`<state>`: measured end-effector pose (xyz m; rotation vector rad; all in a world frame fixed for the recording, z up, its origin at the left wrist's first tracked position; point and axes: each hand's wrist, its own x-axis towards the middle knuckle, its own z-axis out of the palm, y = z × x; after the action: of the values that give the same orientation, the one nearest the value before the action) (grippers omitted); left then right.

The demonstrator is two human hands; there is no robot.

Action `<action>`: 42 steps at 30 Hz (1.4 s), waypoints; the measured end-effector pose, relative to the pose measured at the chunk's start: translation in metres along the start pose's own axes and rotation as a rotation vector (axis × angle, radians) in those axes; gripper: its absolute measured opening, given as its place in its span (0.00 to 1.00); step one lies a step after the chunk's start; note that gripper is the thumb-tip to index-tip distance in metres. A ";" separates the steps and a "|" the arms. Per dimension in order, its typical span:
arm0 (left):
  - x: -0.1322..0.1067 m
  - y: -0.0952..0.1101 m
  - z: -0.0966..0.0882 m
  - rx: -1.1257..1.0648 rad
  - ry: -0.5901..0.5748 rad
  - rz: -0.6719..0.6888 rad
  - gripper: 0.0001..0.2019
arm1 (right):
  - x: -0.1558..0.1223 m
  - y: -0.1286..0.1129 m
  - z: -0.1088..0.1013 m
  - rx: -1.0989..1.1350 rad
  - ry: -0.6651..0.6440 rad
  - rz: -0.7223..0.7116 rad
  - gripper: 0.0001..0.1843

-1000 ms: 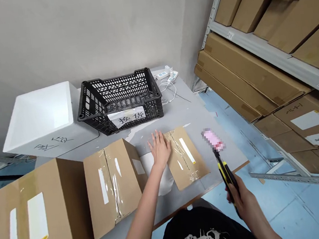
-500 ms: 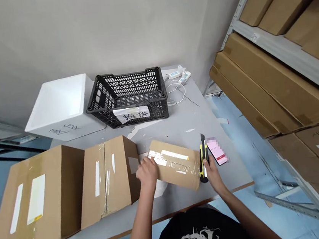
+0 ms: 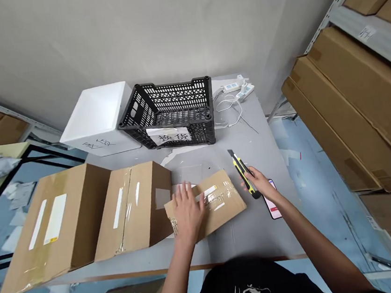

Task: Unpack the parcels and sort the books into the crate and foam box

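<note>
- So, right hand [image 3: 258, 184] had its grip clamped on the utility knife [image 3: 241, 167]; left hand [image 3: 188, 209] lay spread on the small box [image 3: 223, 207].
- Guessing a light press could've let the box skid, or a sloppy swing nicked that hand.
- Box sat askew on the table [image 3: 262, 240], just left of the knife grip.

Crate [image 3: 202, 130] behind box [image 3: 225, 204], cartons [image 3: 134, 214] left
</note>
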<state>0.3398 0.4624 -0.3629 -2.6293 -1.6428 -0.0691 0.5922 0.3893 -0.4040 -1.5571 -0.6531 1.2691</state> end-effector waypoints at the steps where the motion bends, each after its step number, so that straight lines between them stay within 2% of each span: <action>1: 0.010 0.005 0.007 -0.043 -0.017 0.055 0.27 | -0.007 0.002 -0.007 -0.035 -0.031 0.020 0.27; 4: 0.029 0.013 0.027 -0.134 -0.098 0.090 0.24 | -0.030 0.008 -0.021 -0.135 -0.094 0.071 0.31; 7: 0.032 0.011 0.034 -0.148 -0.122 0.061 0.23 | -0.045 0.010 -0.021 -0.182 -0.136 0.110 0.32; 12: 0.032 0.010 0.031 -0.119 -0.133 0.054 0.23 | -0.050 0.010 -0.016 -0.194 -0.169 0.130 0.31; 20: 0.032 0.012 0.034 -0.080 -0.132 0.061 0.23 | -0.052 0.008 -0.026 -0.192 -0.225 0.148 0.30; 33: 0.031 0.014 0.036 -0.051 -0.139 0.059 0.23 | -0.053 -0.006 -0.029 -0.253 -0.258 0.155 0.31; 42: 0.031 0.015 0.036 -0.047 -0.144 0.045 0.23 | -0.056 -0.003 -0.034 -0.339 -0.268 0.159 0.29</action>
<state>0.3672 0.4858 -0.3969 -2.7643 -1.6416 0.0869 0.6074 0.3307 -0.3797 -1.7547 -0.9713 1.5652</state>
